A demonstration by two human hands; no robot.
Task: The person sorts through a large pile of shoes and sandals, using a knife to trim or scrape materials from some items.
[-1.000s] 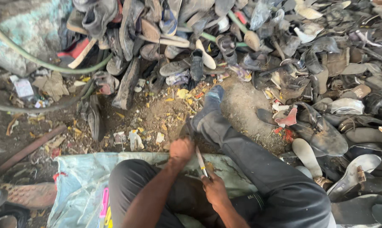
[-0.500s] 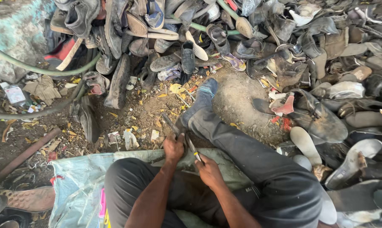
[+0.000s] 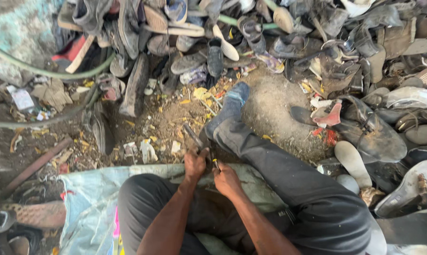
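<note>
Hands close together, left hand [image 3: 195, 164] grip around dark strip [image 3: 193, 135], right hand [image 3: 226, 179] grip clutching half-hidden tool [image 3: 215, 163]

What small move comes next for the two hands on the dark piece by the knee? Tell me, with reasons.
Probably draw the small yellow-handled blade a little further through the dark flat shoe piece. The left hand grips that piece at its near end, the right hand holds the blade against it, and both sit close together above the pale blue plastic sheet.
</note>
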